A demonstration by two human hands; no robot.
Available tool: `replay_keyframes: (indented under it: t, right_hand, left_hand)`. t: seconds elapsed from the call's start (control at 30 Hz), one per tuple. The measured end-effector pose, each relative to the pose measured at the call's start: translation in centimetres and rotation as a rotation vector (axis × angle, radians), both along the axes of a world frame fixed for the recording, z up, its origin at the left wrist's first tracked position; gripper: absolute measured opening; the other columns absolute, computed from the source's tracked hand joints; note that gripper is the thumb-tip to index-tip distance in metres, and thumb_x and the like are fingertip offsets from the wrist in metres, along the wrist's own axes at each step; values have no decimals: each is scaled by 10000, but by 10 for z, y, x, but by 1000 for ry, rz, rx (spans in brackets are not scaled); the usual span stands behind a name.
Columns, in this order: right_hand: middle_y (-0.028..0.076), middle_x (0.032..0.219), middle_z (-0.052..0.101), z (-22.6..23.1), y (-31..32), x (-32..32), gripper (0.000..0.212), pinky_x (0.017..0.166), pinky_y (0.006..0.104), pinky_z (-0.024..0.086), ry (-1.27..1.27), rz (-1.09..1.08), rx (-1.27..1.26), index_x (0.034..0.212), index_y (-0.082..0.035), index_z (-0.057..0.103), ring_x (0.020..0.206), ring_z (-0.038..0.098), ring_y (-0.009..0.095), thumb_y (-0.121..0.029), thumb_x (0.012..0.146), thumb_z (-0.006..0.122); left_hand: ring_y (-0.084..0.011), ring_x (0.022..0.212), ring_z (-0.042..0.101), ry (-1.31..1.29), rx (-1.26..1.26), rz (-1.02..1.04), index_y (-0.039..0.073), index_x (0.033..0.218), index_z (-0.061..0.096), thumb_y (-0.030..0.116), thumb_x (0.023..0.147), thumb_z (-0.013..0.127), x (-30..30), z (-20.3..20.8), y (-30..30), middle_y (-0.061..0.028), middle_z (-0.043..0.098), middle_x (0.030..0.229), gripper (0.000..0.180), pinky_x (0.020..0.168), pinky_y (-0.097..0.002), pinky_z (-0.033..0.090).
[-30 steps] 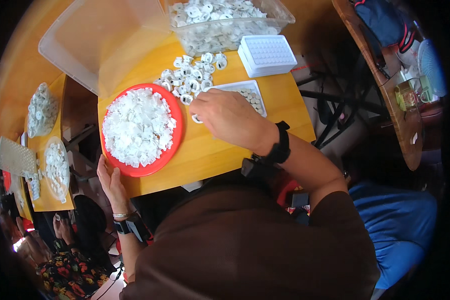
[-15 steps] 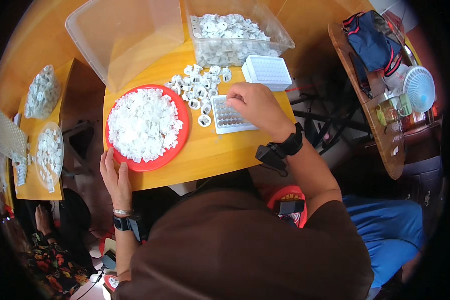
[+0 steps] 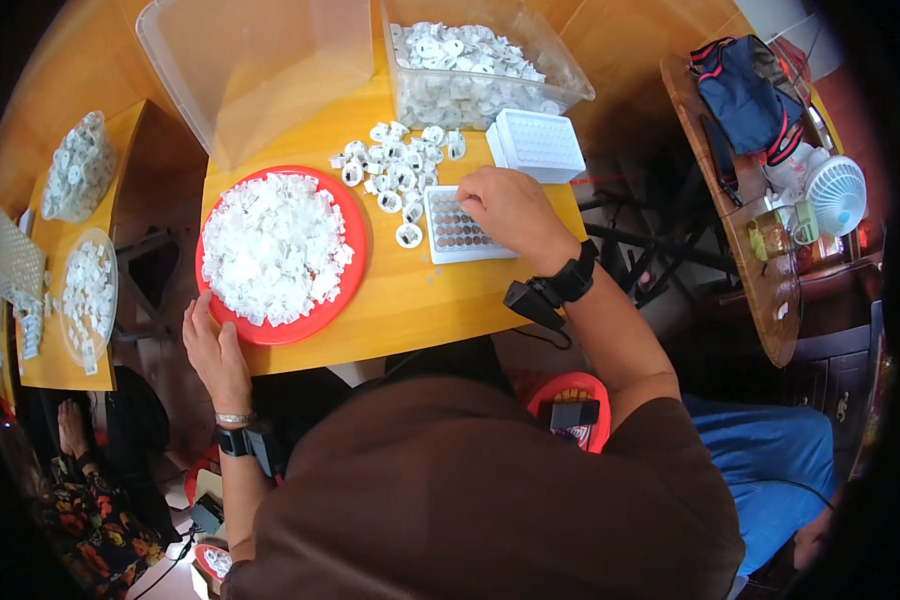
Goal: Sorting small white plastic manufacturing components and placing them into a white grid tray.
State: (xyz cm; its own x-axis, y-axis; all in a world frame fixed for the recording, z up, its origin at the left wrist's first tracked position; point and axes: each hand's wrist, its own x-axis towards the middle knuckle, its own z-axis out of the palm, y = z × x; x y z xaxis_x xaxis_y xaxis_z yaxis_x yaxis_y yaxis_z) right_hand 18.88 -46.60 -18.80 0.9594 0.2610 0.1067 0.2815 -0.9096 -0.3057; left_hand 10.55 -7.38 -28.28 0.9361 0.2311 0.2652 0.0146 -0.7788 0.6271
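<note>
My right hand (image 3: 515,218) hangs over a white tray (image 3: 455,254) with rows of small round metallic pieces in its pockets. Its fingers are curled together in a pinch at the tray's upper part, and whatever they hold is hidden. To the left sits a red round plate (image 3: 355,262) heaped with small white translucent plastic pieces (image 3: 276,248). My left hand (image 3: 218,362) rests at the plate's lower left rim, fingers stretched out and holding nothing. Between plate and tray lies a loose pile of round white parts (image 3: 402,170) with dark centres.
A clear bin (image 3: 475,98) full of white parts stands at the back, beside an upright translucent lid (image 3: 260,75). Stacked white trays (image 3: 538,146) are behind my right hand. Another table (image 3: 45,350) is at left, with a person's hand (image 3: 73,428) below. A fan (image 3: 836,195) stands far right.
The view has tilted slightly. My right hand stays over the tray with its fingers pinched, and my left hand remains by the red plate's rim.
</note>
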Motion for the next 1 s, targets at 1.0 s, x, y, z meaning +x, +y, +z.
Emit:
replay_keyframes:
  t: [1.0]
  right_hand:
    - [91,777,602,15,74,-31,127,722,327,443,0,80,665,795,7,615,780,571,222,-109,832,652]
  left_hand:
    - [-209,1106,541,-54,-772,-301,-35,1221,544,110,861,519,24,88,-20,-133,584,1168,389,985,-330,388]
